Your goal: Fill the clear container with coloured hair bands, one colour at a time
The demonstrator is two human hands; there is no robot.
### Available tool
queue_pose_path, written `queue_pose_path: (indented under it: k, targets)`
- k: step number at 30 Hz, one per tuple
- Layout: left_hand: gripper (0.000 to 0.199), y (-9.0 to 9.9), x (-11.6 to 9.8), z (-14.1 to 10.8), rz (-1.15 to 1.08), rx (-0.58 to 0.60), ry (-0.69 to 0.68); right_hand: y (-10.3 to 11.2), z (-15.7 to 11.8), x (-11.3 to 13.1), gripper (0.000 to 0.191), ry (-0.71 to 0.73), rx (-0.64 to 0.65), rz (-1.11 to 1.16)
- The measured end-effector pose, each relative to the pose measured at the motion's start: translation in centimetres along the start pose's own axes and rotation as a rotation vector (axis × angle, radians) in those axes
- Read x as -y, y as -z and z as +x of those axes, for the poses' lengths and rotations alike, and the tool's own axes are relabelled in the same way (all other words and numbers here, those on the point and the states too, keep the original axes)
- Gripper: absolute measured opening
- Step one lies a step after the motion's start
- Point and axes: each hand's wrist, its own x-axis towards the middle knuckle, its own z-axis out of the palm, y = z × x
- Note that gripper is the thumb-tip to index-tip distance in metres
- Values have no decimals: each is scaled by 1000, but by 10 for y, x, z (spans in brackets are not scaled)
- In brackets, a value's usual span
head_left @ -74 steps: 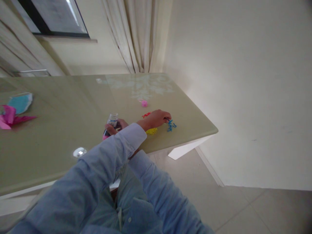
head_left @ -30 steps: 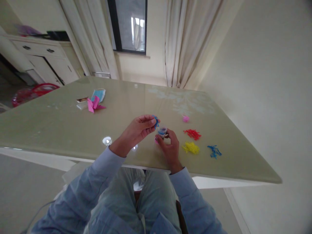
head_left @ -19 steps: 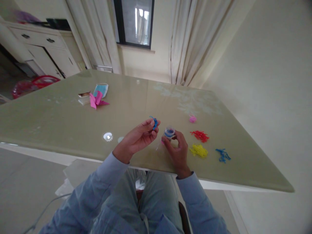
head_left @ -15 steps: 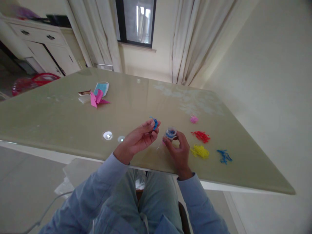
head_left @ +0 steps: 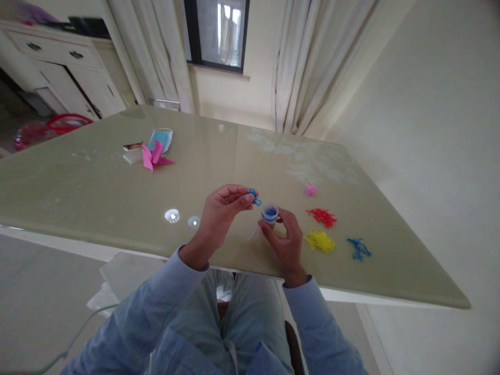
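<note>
Pinched between the thumb and fingers of my left hand (head_left: 224,212) are some blue rubber bands (head_left: 254,198), looped and bunched. My right hand (head_left: 284,237) grips a small clear round jar (head_left: 270,212) that has its mouth up and blue stuff inside. The blue bands hang just to the upper left of the jar's rim, apart from it. Right of my right hand lie a heap of yellow bands (head_left: 320,241), a heap of red bands (head_left: 321,217) and a smaller blue heap (head_left: 358,249). Farther back sits a small pink bundle (head_left: 310,188).
A pink folded paper shape (head_left: 155,155), a blue face mask (head_left: 160,139) and a few small flat items lie at the table's back left. The table's (head_left: 219,156) front edge runs just before my lap. Curtains (head_left: 308,62) and a window stand behind.
My left hand has turned palm-down and shifted slightly right, bringing the blue bands nearer the jar. The right hand has tilted the jar a little and moved slightly left.
</note>
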Motion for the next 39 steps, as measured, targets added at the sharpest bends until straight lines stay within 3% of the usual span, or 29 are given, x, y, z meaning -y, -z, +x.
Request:
queue_pose_path:
  k: [4, 8, 12, 18, 26, 34, 39]
  targets:
    - [18, -7, -5, -6, 314, 15, -170, 1, 0, 1, 29, 15, 9, -12]
    - [6, -9, -12, -9, 659, 129, -363, 2, 0, 0, 30, 31, 26, -31]
    - [11, -8, -18, -4, 938, 310, -515, 1, -1, 0, 30, 43, 22, -21]
    - [20, -11, -29, 4, 1209, 644, -629, 1, 0, 1, 29, 55, 13, -1]
    - [26, -25, -38, 12, 1414, 784, -676, 1, 0, 1, 25, 43, 0, -1]
    - [24, -27, -37, 14, 1559, 701, -635, 2, 0, 1, 25, 11, 16, 0]
    - [24, -28, -39, 12, 1522, 756, -622, 1, 0, -1, 21, 2, 6, 4]
